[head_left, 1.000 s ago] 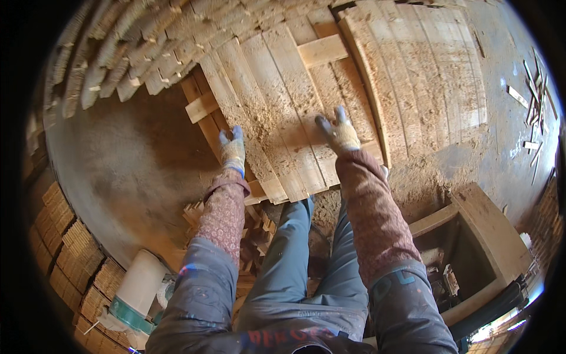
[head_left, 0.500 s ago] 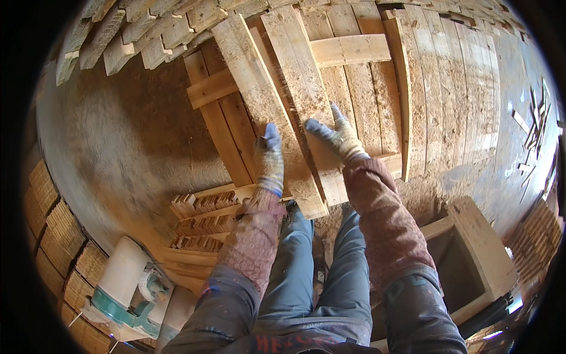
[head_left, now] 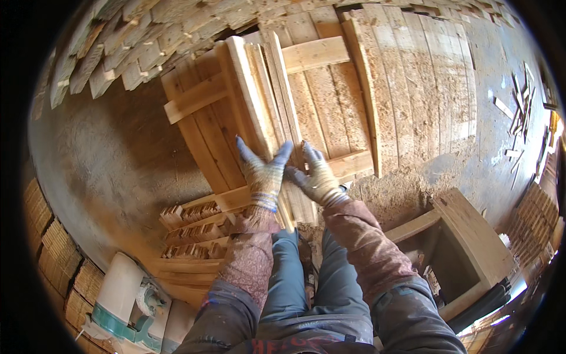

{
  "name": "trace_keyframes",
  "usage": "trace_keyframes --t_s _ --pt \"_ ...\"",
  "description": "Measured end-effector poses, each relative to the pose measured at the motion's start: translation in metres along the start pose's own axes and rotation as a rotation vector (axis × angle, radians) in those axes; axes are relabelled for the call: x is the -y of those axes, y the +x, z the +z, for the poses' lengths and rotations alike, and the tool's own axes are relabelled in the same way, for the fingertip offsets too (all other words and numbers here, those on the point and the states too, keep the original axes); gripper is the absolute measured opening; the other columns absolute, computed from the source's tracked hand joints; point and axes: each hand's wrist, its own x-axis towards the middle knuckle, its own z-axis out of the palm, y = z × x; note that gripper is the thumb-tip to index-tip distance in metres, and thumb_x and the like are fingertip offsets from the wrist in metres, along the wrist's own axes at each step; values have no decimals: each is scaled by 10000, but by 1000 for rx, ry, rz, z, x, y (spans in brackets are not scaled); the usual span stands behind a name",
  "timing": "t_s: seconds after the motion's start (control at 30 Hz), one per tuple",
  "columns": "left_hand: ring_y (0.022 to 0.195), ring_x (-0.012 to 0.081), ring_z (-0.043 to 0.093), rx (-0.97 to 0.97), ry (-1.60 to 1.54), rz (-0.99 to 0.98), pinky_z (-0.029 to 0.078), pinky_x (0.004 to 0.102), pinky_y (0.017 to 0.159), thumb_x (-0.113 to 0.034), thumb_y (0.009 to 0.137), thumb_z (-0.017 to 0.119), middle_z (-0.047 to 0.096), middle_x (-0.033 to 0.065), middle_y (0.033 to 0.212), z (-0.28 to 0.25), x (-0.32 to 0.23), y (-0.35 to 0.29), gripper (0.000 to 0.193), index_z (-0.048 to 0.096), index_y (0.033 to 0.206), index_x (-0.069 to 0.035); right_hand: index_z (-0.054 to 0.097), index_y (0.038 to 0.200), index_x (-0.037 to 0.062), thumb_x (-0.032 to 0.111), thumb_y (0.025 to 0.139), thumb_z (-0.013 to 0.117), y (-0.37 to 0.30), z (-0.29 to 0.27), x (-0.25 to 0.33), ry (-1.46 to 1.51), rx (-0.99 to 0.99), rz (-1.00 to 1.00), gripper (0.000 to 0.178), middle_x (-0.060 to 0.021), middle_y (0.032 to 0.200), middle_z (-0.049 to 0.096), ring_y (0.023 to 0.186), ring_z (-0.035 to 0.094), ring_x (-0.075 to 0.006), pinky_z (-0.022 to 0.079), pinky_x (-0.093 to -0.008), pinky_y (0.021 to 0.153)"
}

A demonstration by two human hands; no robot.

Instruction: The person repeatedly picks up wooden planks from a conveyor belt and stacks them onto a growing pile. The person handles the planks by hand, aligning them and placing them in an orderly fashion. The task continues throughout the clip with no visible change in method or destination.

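Several long wooden boards (head_left: 256, 88) stand tilted on edge, packed side by side, on a low wooden pallet-like frame (head_left: 197, 105). My left hand (head_left: 263, 177), in a knitted glove with bluish fingertips, grips the near part of the boards, its fingers and thumb spread wide across them. My right hand (head_left: 321, 180), gloved alike, is close beside it and holds the right side of the boards, thumb toward the left hand. The undersides of the boards and part of my grip are hidden.
Stacked planks (head_left: 118, 53) fill the far left. A sawdust-covered plank platform (head_left: 407, 88) lies right. Small wood blocks (head_left: 194, 233) sit in rows near my left leg, by a white-and-green machine (head_left: 121, 295). A wooden box (head_left: 471, 242) stands near right; scrap strips (head_left: 522, 109) lie beyond.
Two boards that lay flat under my hands are now turned up on edge and drawn together. My hands have come closer to each other, and the view has shifted slightly right.
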Motion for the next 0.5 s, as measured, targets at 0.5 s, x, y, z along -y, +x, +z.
trace_keyframes --t_s 0.5 --pt "1448 637 181 36 583 -262 320 682 1129 -525 648 922 36 448 1586 46 -51 -12 1435 -120 1620 -352 510 1410 115 280 926 690 106 -187 -1 -906 -411 -30 543 -205 1138 643 1031 647 -387 548 -499 834"
